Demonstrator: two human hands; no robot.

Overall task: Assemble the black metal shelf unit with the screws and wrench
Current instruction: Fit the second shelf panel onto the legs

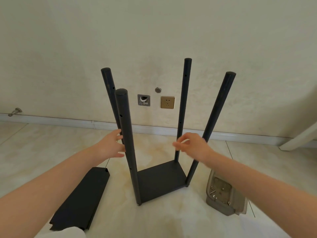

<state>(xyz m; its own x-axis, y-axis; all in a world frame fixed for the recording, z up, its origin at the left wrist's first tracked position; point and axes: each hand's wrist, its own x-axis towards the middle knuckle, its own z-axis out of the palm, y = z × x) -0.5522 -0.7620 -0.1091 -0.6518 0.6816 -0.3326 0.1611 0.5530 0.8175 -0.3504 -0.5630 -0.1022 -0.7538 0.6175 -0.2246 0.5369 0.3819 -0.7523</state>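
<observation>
Pale tiled floor [171, 220] under a cream wall [154, 31] fills the head view and carries the shelf unit [161, 179]. 4 black posts [184, 100] stand from 1 fitted bottom shelf [154, 186]. 1 loose shelf panel [82, 198] lies to its left. To its right sits 1 grey tray [219, 207] with a few screws [212, 192], too small to count. By the near-left post [126, 134] the left hand [111, 146] is spread, fingers straight. The right hand [192, 145] is blurred and I cannot tell its grip. Next, probably, the loose panel must be raised between the posts to their holes.

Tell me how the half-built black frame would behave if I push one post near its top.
It would probably tip or slide: its tall posts rise from one small bottom panel on smooth floor tile. The posts likely wobble, since they splay apart with nothing joining their tops.
</observation>
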